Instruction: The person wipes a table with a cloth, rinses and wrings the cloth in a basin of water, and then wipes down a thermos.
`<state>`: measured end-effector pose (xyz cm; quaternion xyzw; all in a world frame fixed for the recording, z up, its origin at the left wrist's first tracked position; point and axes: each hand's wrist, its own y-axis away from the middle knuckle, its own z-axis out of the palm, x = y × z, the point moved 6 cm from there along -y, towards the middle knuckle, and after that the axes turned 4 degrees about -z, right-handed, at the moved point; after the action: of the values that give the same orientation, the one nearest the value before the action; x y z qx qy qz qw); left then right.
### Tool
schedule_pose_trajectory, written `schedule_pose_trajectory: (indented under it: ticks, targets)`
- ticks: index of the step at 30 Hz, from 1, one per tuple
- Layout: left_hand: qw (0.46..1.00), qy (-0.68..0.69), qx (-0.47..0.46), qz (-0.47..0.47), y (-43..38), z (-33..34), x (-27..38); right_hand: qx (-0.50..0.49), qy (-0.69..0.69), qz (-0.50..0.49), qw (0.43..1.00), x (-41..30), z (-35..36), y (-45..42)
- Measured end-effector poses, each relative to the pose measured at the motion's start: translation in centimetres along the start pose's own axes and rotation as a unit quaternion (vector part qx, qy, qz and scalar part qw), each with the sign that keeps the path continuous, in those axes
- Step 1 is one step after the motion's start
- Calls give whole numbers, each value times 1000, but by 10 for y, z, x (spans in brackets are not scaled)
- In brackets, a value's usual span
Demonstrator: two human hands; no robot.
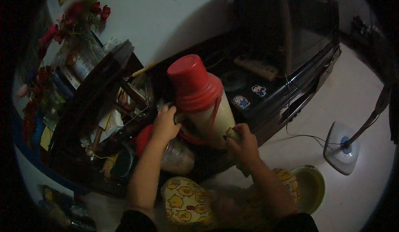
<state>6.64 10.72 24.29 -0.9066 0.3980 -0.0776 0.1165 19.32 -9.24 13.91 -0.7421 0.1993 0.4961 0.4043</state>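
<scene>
A thermos flask (215, 119) with a red cap and a pale body stands on a dark glossy cabinet (268, 98). On its left side, my left hand (166, 124) reaches among small items by the flask; what its fingers touch is too dark to tell. My right hand (244, 143) grips a greenish folded cloth at the flask's lower right side. Under my left forearm lies a clear jar (179, 158) with a red lid (144, 140).
A television (308, 29) stands on the cabinet at the back right. Artificial flowers (74, 16) and a cluttered shelf are at left. A fan's base (341, 151) with its cord and a basin (311, 188) sit on the floor at right.
</scene>
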Motion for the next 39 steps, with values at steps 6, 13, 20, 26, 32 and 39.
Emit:
schedule_pose_trajectory:
  ticks: [6, 13, 20, 26, 32, 39]
  targets:
    - [999, -4, -8, 36, -20, 7, -28, -5, 5, 41, 999, -3, -10, 0]
    - [983, 5, -72, 168, -35, 1, -34, 25, -14, 51, 998, -7, -23, -1]
    - [970, 200, -124, 66, -32, -28, -20, 127, -127, 45, 983, -2, -39, -7]
    - [896, 429, -112, 16, -36, -25, -7, 193, -177, -43, 964, -5, -43, -24]
    - [912, 388, -119, 67, -42, -8, -1, 173, -14, -303, 937, -117, -5, -66]
    - [890, 443, -75, 74, -40, -4, -8, 106, 352, -415, 832, -127, 76, -57]
